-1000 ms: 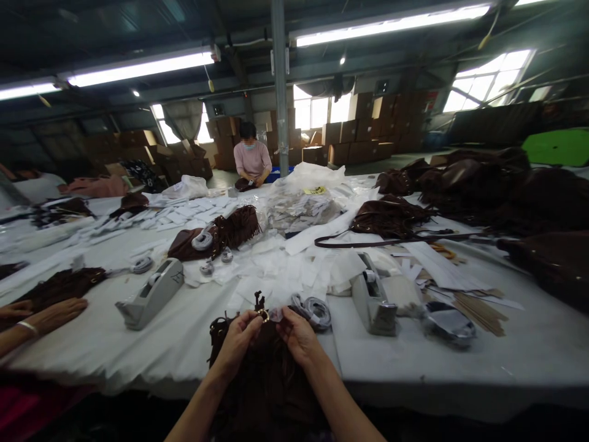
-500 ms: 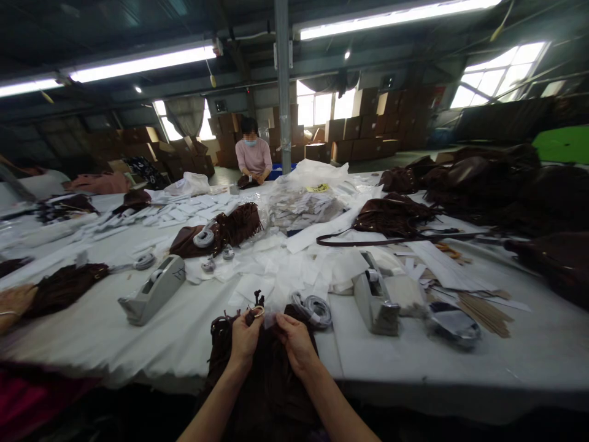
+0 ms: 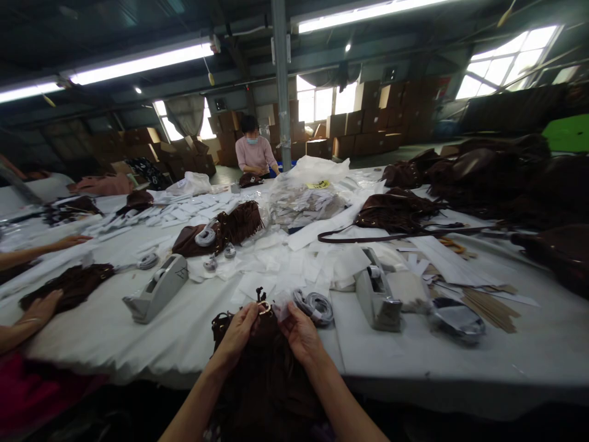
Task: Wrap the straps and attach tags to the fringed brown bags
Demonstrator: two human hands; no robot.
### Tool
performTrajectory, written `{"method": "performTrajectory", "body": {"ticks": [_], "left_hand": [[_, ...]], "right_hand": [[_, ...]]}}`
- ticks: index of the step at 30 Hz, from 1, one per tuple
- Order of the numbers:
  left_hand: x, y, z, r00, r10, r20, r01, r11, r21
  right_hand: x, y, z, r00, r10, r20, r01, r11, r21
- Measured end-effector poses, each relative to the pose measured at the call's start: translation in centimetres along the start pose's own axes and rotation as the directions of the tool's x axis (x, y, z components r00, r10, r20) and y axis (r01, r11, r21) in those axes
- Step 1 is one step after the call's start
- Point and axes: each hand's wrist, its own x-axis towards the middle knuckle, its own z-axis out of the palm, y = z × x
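A dark brown fringed bag (image 3: 267, 380) hangs over the near edge of the white table (image 3: 184, 331) in front of me. My left hand (image 3: 238, 334) pinches the small gold metal ring (image 3: 264, 307) at the bag's top. My right hand (image 3: 301, 334) is closed on a small pale slip of paper or film (image 3: 281, 305) held against that ring. Both hands sit close together over the bag's top edge.
Two grey tape dispensers (image 3: 159, 287) (image 3: 377, 294) stand left and right of my hands, a tape roll (image 3: 317, 307) beside them. White paper slips, brown fringed bags (image 3: 225, 228) and straps cover the table. A neighbour's hands (image 3: 39, 307) work at left; another person (image 3: 253, 153) sits across.
My hands stay together at the bag's ring with small shifts. The neighbour at left has moved a hand onto the brown bag and stretched the other arm across the table.
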Motion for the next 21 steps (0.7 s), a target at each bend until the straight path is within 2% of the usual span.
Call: {"method": "performTrajectory", "body": {"ticks": [4,9,13,18,21], "left_hand": [[-0.8,0.7,0.6,0.991,0.106,0.077,-0.113,0.99,0.089],[-1.1,0.7,0.9,0.994,0.085,0.074,-0.089,0.995,0.054],[-0.9,0.6,0.9,0.991,0.124,0.06,-0.131,0.98,0.15],[-0.6,0.9,1.2,0.978,0.195,0.077,-0.21,0.916,0.341],[-0.3,1.4,1.2,0.978,0.188,0.091,-0.208,0.893,0.4]], "right_hand": [[-0.2,0.0,0.1,0.998,0.019,0.052,-0.018,1.0,-0.005],[-0.8,0.1,0.5,0.992,0.04,0.122,-0.041,0.999,0.005],[-1.3,0.2,0.6,0.984,0.037,0.175,-0.037,0.999,0.0],[-1.6,0.3,1.0,0.975,-0.017,0.222,0.03,0.998,-0.056],[-1.6,0.0,1.5,0.969,-0.069,0.239,0.095,0.99,-0.1]]}}
